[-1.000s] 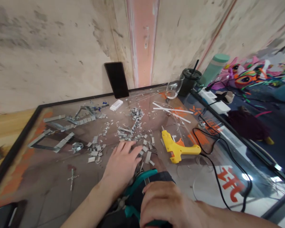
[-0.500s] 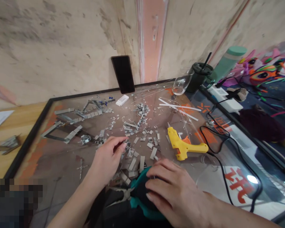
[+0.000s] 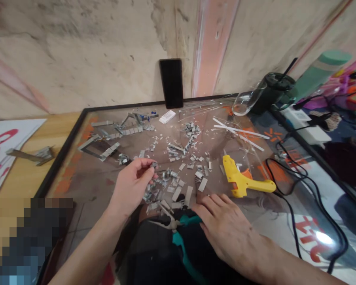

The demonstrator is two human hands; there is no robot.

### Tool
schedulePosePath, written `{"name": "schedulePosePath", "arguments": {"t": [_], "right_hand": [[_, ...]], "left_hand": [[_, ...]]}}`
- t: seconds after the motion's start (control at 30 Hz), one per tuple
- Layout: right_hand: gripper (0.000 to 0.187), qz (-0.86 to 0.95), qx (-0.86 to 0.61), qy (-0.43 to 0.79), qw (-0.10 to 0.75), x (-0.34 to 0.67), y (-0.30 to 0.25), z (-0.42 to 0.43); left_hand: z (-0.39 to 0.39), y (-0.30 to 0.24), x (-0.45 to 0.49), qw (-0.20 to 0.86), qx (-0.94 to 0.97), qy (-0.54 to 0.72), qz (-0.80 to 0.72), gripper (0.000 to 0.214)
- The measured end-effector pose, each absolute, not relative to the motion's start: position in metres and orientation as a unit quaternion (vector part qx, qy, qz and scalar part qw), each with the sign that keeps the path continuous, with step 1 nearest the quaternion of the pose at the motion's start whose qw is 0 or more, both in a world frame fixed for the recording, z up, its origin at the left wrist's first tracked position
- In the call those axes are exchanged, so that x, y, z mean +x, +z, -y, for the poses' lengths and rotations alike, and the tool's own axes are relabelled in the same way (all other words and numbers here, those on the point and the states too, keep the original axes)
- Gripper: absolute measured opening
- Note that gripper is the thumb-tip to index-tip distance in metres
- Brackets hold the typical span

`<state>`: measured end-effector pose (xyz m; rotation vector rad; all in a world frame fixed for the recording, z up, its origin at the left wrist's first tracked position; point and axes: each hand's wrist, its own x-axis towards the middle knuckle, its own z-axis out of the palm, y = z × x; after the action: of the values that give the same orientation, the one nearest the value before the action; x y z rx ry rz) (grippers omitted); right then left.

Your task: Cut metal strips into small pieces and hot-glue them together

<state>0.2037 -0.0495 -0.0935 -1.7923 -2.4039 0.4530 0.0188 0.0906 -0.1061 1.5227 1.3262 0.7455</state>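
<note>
Left hand [image 3: 130, 185] pinches grey piece [image 3: 154, 164]; slack fingertips could drop it. Right hand [image 3: 225, 221], by pliers [image 3: 174, 225]: grip unclear.

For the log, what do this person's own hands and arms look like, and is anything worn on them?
The bare, ungloved left hand and bare, ungloved right hand show no ring, watch or bracelet. The uncovered left forearm and uncovered right forearm show no sleeve as far as the view reaches.
</note>
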Motion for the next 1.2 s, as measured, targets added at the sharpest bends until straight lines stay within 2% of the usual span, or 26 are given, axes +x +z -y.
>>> {"name": "schedulePosePath", "arguments": {"t": [0.27,0.43,0.53,0.7,0.77,0.87,1.0,1.13,1.2], "right_hand": [[0.032,0.819,-0.547,0.169,0.02,0.232,-0.081,0.048],[0.034,0.808,-0.574,0.135,-0.014,0.254,-0.085,0.045],[0.027,0.804,-0.586,0.103,0.005,0.253,-0.083,0.044],[0.01,0.821,-0.554,0.114,0.074,0.233,-0.064,0.052],[0.012,0.842,-0.517,0.124,0.095,0.224,-0.06,0.057],[0.015,0.865,-0.469,0.133,0.118,0.214,-0.059,0.062],[0.013,0.849,-0.494,0.143,0.121,0.211,-0.06,0.062],[0.012,0.835,-0.509,0.171,0.121,0.212,-0.059,0.062],[0.011,0.833,-0.511,0.174,0.119,0.212,-0.059,0.062]], "left_hand": [[-0.091,-0.108,0.005,0.407,0.671,0.292,-0.547,0.023],[-0.088,-0.108,0.014,0.253,0.779,0.22,-0.53,0.024],[-0.085,-0.106,0.025,0.168,0.841,0.181,-0.481,0.027],[-0.083,-0.104,0.058,0.092,0.885,0.095,-0.446,0.024],[-0.086,-0.105,0.071,0.077,0.889,0.086,-0.443,0.021],[-0.092,-0.108,0.082,0.09,0.886,0.089,-0.446,0.013],[-0.098,-0.104,0.072,0.133,0.87,0.117,-0.459,0.013],[-0.098,-0.096,0.049,0.326,0.794,0.2,-0.473,0.021],[-0.096,-0.094,0.042,0.362,0.769,0.218,-0.479,0.026]]}}
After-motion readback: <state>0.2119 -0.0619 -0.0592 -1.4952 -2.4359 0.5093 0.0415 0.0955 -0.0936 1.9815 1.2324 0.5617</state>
